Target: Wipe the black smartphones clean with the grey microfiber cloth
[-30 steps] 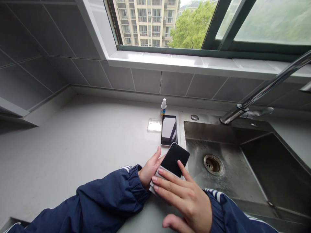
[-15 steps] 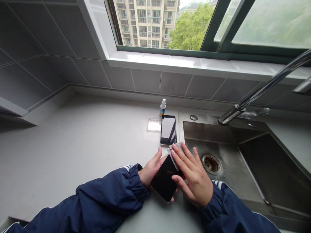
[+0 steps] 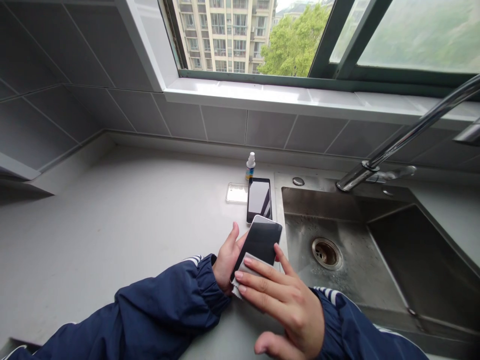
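Observation:
My left hand (image 3: 226,260) holds a smartphone (image 3: 258,242) from beneath, its thumb raised beside the left edge and its other fingers mostly hidden under it. The phone's dark screen faces up, tilted. Across the lower part of that screen, my right hand (image 3: 287,305) presses a grey cleaning cloth (image 3: 255,264) with a zigzag edge under fairly flat fingers; the thumb stays apart, off the phone. Just beyond lies a dark tablet-like device (image 3: 258,197), screen up and reflecting the window. A clear phone case (image 3: 236,193) and a small white spray bottle (image 3: 250,166) are near it.
On the right, a steel sink (image 3: 300,205) with a drain (image 3: 327,252) is set into the white counter (image 3: 131,215). A chrome faucet (image 3: 354,177) rises behind the basin. Grey tiles and a window sill (image 3: 240,94) run along the back.
My right hand has slid the cloth from the phone's top end down to its lower part, exposing the upper screen. My left hand keeps hold of the phone, now turned slightly.

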`<state>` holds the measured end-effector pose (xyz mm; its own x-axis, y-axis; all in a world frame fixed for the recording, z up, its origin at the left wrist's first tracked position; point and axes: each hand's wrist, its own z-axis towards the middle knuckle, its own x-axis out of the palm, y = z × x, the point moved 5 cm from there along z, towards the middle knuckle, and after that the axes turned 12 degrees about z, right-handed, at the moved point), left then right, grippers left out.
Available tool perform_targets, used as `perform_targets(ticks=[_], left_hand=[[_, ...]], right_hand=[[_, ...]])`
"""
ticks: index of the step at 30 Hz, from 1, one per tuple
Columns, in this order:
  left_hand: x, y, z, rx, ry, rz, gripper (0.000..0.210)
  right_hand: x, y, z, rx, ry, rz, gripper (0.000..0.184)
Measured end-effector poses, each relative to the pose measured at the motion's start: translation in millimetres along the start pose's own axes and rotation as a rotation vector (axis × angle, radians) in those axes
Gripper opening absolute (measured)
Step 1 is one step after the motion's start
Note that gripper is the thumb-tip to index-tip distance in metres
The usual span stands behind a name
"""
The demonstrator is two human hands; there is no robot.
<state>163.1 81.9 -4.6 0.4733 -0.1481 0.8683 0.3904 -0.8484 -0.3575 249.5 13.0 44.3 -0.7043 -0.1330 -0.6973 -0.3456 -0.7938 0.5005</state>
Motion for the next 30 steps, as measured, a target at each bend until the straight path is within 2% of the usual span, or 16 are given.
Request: perform_targets(ticks=[4,8,11,15,19,23,26,30], left_hand=[[-0.5,-0.6,0.9,0.025,0.045,-0.018,0.07],[0.1,2.5,-2.2,-0.055,0.114,0.109,0.073],[0.4,3.5,-4.9,-0.09,0.118,0.184,0.077],[2.7,1.7,-3.9,-0.051,0.132,0.125,0.075],[3.7,0.1,0.0,-0.014,0.121,-0.052,0.072],[4.7,-0.3,1.1,0.001,0.103,-0.066,0.073],[4.9,-0.6,-0.9,-0.006,0.126,-0.045,0.073],[4.7,4.3,-6.1,-0.137,0.192,0.137,0.081]], right_hand=[[-11.5,-11.8,-1.7,0.029,0.037,-0.044,0.055],[-32.1,-34.7,-6.5,0.168,-0.056,-0.142,0.047],[-38.4,-45.0,-9.3,0.23,-0.093,-0.173,0.045],[-31.1,-36.4,-7.3,0.203,-0.083,-0.124,0.047],[-15.1,-9.9,-2.3,0.08,-0.021,-0.051,0.051],[-7.6,4.5,0.5,0.008,0.028,-0.035,0.054],[-15.9,-5.2,0.4,0.066,0.003,-0.082,0.051],[-36.3,-29.1,-3.0,0.228,-0.093,-0.195,0.041]])
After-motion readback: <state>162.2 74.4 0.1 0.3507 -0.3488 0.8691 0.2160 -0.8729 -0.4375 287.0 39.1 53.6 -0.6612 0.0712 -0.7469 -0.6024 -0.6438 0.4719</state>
